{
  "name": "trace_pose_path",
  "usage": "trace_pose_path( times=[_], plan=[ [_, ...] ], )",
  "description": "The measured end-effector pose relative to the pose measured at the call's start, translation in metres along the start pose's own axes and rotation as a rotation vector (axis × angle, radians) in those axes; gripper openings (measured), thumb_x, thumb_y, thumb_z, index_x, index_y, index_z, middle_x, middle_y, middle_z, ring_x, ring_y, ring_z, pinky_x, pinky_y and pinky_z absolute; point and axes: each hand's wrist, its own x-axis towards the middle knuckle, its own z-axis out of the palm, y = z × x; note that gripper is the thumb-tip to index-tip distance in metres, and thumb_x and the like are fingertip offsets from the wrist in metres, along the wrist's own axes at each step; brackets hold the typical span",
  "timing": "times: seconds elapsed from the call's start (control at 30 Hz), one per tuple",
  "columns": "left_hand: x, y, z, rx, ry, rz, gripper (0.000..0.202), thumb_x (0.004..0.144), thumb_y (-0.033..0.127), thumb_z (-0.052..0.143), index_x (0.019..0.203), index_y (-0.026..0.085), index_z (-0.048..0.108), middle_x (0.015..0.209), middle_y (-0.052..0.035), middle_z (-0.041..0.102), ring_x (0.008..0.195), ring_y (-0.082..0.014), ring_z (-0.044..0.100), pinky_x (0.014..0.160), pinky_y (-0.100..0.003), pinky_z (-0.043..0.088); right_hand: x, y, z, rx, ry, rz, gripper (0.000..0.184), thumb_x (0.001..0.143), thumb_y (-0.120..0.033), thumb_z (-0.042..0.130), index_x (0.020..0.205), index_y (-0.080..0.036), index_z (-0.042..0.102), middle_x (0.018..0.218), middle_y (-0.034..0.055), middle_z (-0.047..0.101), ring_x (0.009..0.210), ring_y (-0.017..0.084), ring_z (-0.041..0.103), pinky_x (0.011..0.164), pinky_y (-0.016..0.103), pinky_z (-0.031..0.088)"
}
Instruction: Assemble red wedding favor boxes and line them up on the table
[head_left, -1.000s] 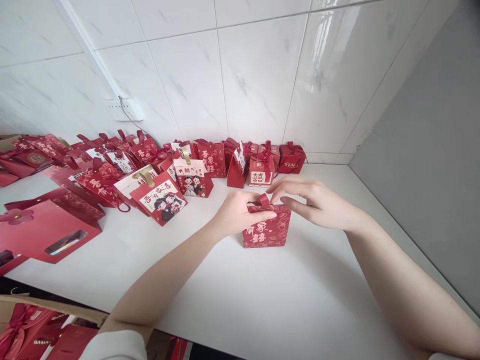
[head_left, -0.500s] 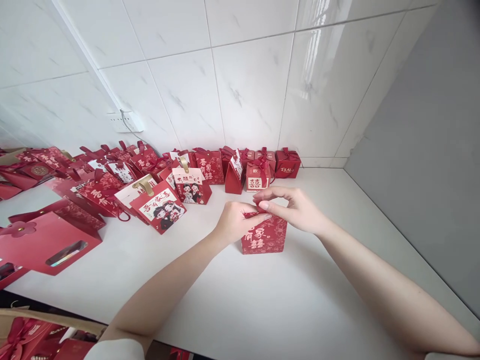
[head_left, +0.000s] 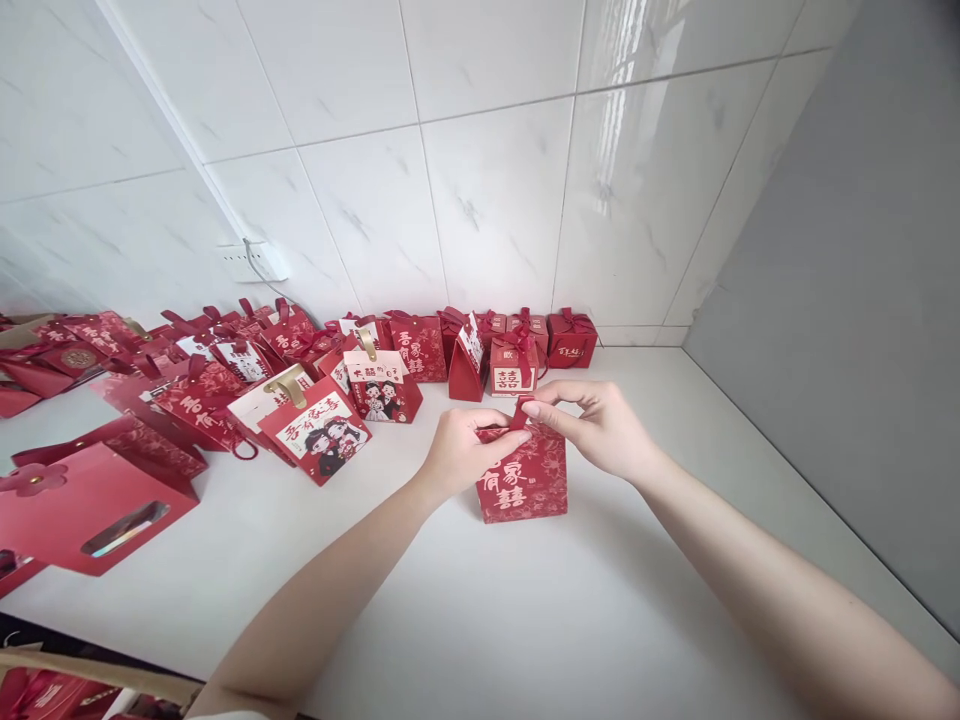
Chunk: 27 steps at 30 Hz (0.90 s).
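Observation:
A red gift box (head_left: 529, 485) with pale Chinese characters and a floral pattern stands upright on the white table. My left hand (head_left: 469, 450) is closed at its top left, thumb along the front of the upper edge. A short red ribbon loop (head_left: 520, 410) rises from the box top. Thumb and fingers of my right hand (head_left: 596, 425) pinch this ribbon at the upper right. Fingertips behind the box top are partly hidden. Just behind stands a small red box with a bow (head_left: 514, 368).
Many red gift boxes line the wall and crowd the left side, among them a couple-print box (head_left: 322, 430) and a large box with a window (head_left: 97, 500). A wall socket (head_left: 251, 262) with a cable is at the back. A carton (head_left: 97, 675) sits lower left.
My right hand has shifted slightly and its fingers have drawn back from over the top, so the ribbon loop now shows standing up. The camera view has tilted a little upward.

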Motion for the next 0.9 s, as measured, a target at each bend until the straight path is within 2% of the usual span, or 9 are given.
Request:
trace_pose_path(
  times=[0.1,0.2,0.33,0.43,0.53,0.6,0.7,0.77,0.9],
  plan=[
    [0.004,0.001,-0.013,0.004,0.017,-0.003,0.032,0.078,0.045,0.068,0.066,0.015,0.068,0.06,0.0012,0.058,0.057,-0.0101,0.047,0.054,-0.023,0.035,0.002,0.0,-0.005,0.127,0.042,-0.003,0.02,0.088,-0.04,0.062,0.09,-0.022,0.071,0.091,0.0036,0.072,0.086,0.018,0.065,0.08,0.031,0.051],
    [0.008,-0.003,-0.024,0.018,0.09,0.035,0.034,0.077,0.047,0.069,0.066,0.015,0.069,0.062,0.0001,0.062,0.059,-0.0112,0.051,0.057,-0.023,0.038,0.004,0.013,-0.004,0.197,-0.01,0.023,0.029,0.087,-0.041,0.064,0.112,-0.025,0.062,0.113,0.006,0.068,0.108,0.021,0.062,0.093,0.037,0.049],
    [0.014,-0.014,-0.036,0.045,0.206,0.105,0.037,0.079,0.048,0.066,0.062,0.015,0.066,0.062,-0.0008,0.062,0.06,-0.0122,0.052,0.059,-0.024,0.04,0.002,0.058,0.021,0.237,-0.218,0.082,0.056,0.078,-0.041,0.074,0.126,-0.025,0.05,0.13,0.0079,0.059,0.12,0.024,0.056,0.103,0.042,0.045],
    [0.018,-0.027,-0.041,0.128,0.183,0.182,0.035,0.078,0.045,0.068,0.059,0.017,0.065,0.061,-0.0001,0.061,0.059,-0.0117,0.051,0.067,-0.026,0.043,-0.004,0.098,0.048,0.309,-0.245,0.141,0.055,0.076,-0.04,0.076,0.124,-0.023,0.053,0.129,0.0081,0.061,0.115,0.025,0.059,0.104,0.043,0.045],
    [0.021,-0.046,-0.036,0.111,0.157,0.2,0.031,0.078,0.043,0.069,0.06,0.017,0.066,0.061,-0.0011,0.063,0.06,-0.0131,0.054,0.072,-0.028,0.044,-0.009,0.126,0.064,0.34,-0.187,0.171,0.059,0.075,-0.039,0.076,0.126,-0.024,0.052,0.125,0.0075,0.063,0.111,0.025,0.062,0.101,0.043,0.048],
    [0.019,-0.059,-0.029,-0.006,0.198,0.153,0.024,0.077,0.042,0.07,0.081,0.018,0.071,0.08,-0.0043,0.07,0.073,-0.0162,0.062,0.077,-0.029,0.047,-0.01,0.134,0.067,0.307,-0.154,0.175,0.06,0.074,-0.04,0.076,0.126,-0.024,0.053,0.124,0.0073,0.064,0.112,0.026,0.061,0.102,0.044,0.048],
    [0.011,-0.082,-0.022,-0.18,0.285,0.093,0.051,0.078,0.039,0.07,0.123,0.021,0.057,0.115,-0.0089,0.067,0.097,-0.02,0.065,0.089,-0.032,0.048,-0.01,0.138,0.066,0.244,-0.118,0.203,0.055,0.078,-0.042,0.073,0.126,-0.024,0.053,0.126,0.0069,0.063,0.116,0.025,0.059,0.104,0.043,0.045],
    [0.003,-0.1,-0.021,-0.215,0.247,0.064,0.065,0.074,0.038,0.073,0.132,0.02,0.048,0.12,-0.0107,0.064,0.104,-0.0224,0.063,0.093,-0.035,0.047,-0.01,0.14,0.066,0.218,-0.105,0.223,0.051,0.082,-0.044,0.068,0.127,-0.025,0.052,0.13,0.0064,0.061,0.118,0.025,0.058,0.105,0.043,0.044],
    [-0.01,-0.129,-0.025,-0.162,-0.043,-0.057,0.066,0.06,0.038,0.083,0.119,0.016,0.06,0.119,-0.0116,0.066,0.109,-0.0289,0.061,0.097,-0.04,0.046,-0.011,0.144,0.066,0.188,-0.069,0.234,0.049,0.086,-0.049,0.061,0.128,-0.027,0.051,0.135,0.0049,0.057,0.122,0.025,0.055,0.108,0.043,0.04]
  ],
)
